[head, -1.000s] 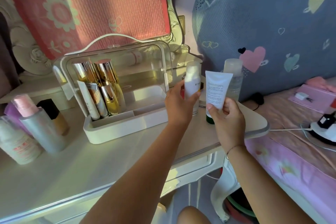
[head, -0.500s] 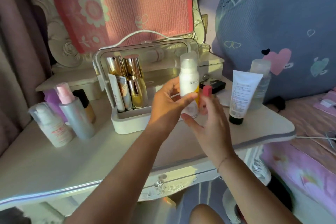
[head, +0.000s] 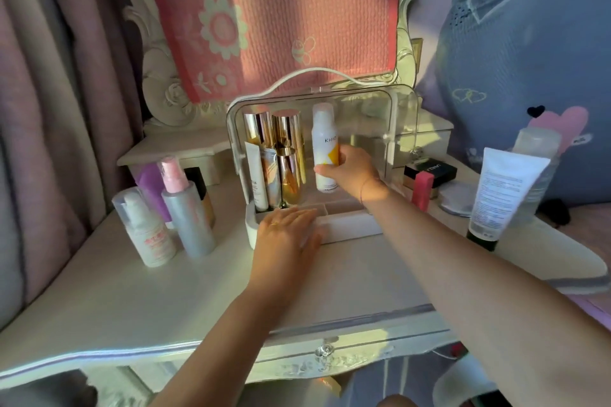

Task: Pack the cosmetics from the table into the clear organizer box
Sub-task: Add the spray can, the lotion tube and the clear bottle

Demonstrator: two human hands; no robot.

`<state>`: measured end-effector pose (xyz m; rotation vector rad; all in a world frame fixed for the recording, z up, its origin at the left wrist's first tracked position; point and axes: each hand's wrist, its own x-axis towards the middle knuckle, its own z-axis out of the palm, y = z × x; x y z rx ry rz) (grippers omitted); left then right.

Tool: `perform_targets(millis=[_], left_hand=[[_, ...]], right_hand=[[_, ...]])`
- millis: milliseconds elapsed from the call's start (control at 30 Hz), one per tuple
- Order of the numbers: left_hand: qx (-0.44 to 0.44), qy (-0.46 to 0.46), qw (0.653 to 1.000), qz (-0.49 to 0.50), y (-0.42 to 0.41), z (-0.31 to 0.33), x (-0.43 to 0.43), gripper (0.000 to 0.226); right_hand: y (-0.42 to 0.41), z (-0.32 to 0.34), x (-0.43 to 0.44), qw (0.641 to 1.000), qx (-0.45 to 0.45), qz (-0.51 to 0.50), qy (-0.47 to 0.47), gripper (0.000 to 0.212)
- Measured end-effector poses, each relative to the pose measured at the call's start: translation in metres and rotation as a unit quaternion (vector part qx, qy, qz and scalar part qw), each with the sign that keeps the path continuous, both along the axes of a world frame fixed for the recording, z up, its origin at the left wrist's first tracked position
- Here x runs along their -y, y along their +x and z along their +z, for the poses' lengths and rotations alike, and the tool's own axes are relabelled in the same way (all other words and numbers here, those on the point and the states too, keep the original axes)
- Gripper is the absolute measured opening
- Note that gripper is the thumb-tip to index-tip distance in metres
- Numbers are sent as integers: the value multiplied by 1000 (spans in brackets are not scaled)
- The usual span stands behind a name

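The clear organizer box (head: pixel 401 129) with a white base and handle stands open at the back of the white table (head: pixel 165 301). Gold bottles (head: pixel 287 155) and slim tubes stand at its left inside. My right hand (head: pixel 353 172) is shut on a white spray bottle (head: pixel 325 145) with an orange mark, held upright inside the box beside the gold bottles. My left hand (head: pixel 286 235) lies flat, fingers apart, on the box's white front rim.
Left of the box stand a white pump bottle (head: pixel 148 231), a grey bottle with pink cap (head: pixel 188 211) and a dark bottle. To the right are a pink lipstick (head: pixel 422 190), a black compact (head: pixel 429 172), a white tube (head: pixel 502 195) and a clear bottle (head: pixel 537 149).
The spray bottle passed from my left hand to my right and moved into the box. The left hand dropped to the box's front rim. The white tube now stands on the table.
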<state>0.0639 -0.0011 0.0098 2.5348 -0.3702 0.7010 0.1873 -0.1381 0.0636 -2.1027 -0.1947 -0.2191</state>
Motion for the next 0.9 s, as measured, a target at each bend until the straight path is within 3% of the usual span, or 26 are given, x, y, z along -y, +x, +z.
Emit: perform_targets(millis=[133, 300, 433, 500, 567, 633, 733, 800, 900], left_hand=[[3, -5, 1000, 12, 2, 0, -1, 33], [1, 6, 1000, 10, 1, -1, -1, 35], [-15, 5, 1000, 12, 1, -2, -3, 35], [-13, 2, 1000, 9, 1, -2, -3, 33], [-10, -2, 1000, 6, 1, -3, -4, 34], [-5, -3, 1000, 9, 2, -4, -7, 38], [-4, -5, 1000, 8, 4, -5, -8, 40], [0, -10, 1000, 4, 5, -5, -6, 39], [3, -12, 1000, 1, 4, -5, -5, 38]], right_hand=[[14, -9, -7, 996, -78, 34, 27, 42], [21, -13, -11, 997, -68, 36, -2, 36], [7, -7, -10, 996, -55, 32, -60, 17], [-13, -4, 0, 999, -5, 9, -33, 13], [-50, -5, 22, 994, 72, -23, 73, 31], [-100, -13, 52, 965, 192, -81, 162, 26], [-149, -23, 103, 895, 313, -242, 206, 18], [-150, -28, 134, 882, 278, -331, 188, 26], [-136, -43, 166, 933, 111, -324, 111, 39]])
